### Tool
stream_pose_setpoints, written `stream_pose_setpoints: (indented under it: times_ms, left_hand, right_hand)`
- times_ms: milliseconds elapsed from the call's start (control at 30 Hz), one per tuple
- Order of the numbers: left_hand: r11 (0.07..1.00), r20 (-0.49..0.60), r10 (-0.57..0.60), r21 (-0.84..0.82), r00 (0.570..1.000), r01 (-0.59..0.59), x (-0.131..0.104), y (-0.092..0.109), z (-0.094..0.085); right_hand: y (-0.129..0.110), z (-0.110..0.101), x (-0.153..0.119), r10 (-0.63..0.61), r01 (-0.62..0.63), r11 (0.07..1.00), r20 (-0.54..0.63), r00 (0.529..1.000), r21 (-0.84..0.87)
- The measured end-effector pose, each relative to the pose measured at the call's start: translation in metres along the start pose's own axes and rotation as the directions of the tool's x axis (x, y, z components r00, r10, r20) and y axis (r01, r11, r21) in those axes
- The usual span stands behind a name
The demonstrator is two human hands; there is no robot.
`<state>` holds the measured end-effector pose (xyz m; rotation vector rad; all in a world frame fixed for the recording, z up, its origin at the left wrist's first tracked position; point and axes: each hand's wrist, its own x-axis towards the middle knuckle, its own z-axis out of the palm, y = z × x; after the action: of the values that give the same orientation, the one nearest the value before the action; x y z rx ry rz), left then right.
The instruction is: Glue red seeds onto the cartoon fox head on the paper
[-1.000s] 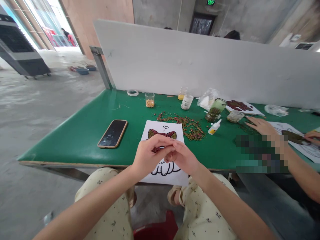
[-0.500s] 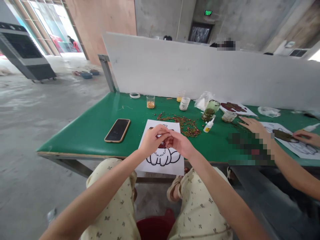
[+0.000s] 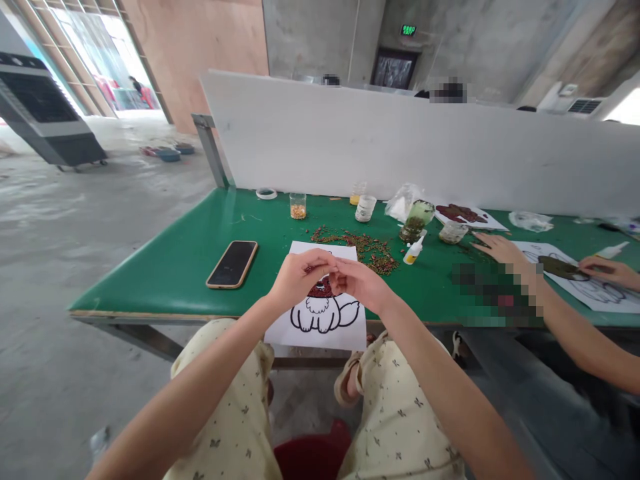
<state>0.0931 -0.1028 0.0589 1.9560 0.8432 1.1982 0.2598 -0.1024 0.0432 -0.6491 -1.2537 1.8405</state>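
Observation:
My left hand (image 3: pixel 298 275) and my right hand (image 3: pixel 364 285) meet at the fingertips above a sheet of paper (image 3: pixel 280 333). Both have their fingers bent and pressed together; anything between them is too small or hidden to make out. On the sheet is a black-outlined animal drawing (image 3: pixel 316 316) with a bushy tail. Dark red bits cover part of its head, while my fingers hide the top of it. The paper's lower edge overhangs the table edge. Just behind lies a scatter of red and green-brown grains (image 3: pixel 377 255).
A phone (image 3: pixel 233 265) lies left on the green table (image 3: pixel 165 267). Behind are a cup of yellow grains (image 3: pixel 298 207), a white-smeared cup (image 3: pixel 365 209), a green jar (image 3: pixel 417 221) and a glue bottle (image 3: pixel 414 249). At right, a co-worker's hands (image 3: pixel 500 250) work over another drawing (image 3: pixel 590 293).
My hands have shifted slightly left with fingertips still together, and more of the dark red head shows between them. The view has moved a little. The co-worker's hands stay about where they were.

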Motion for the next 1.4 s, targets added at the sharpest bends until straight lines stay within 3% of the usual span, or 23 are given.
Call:
stream_pose_setpoints:
  times_ms: [467, 633, 1100, 1400]
  left_hand:
    - [0.961, 0.005, 0.035, -0.275, 0.999, -0.032, -0.0064, 0.0068, -0.0009]
    - [0.965, -0.059, 0.018, -0.262, 0.998, -0.033, -0.0053, 0.0060, -0.0006]
    - [0.925, -0.016, -0.025, -0.379, 1.000, 0.017, -0.0078, 0.0061, 0.0020]
    - [0.943, -0.014, -0.054, -0.329, 0.998, 0.046, -0.0094, 0.0032, 0.0031]
  right_hand:
    - [-0.0019, 0.0047, -0.0059, -0.013, 0.007, 0.997, 0.090, 0.996, 0.073]
    - [-0.0006, 0.0033, -0.0061, -0.024, 0.012, 0.993, 0.099, 0.995, 0.119]
    - [0.0004, 0.0030, -0.0060, -0.022, 0.014, 0.996, 0.102, 0.995, 0.083]
    - [0.0047, 0.0017, -0.0038, -0.017, 0.011, 0.996, 0.072, 0.997, 0.093]
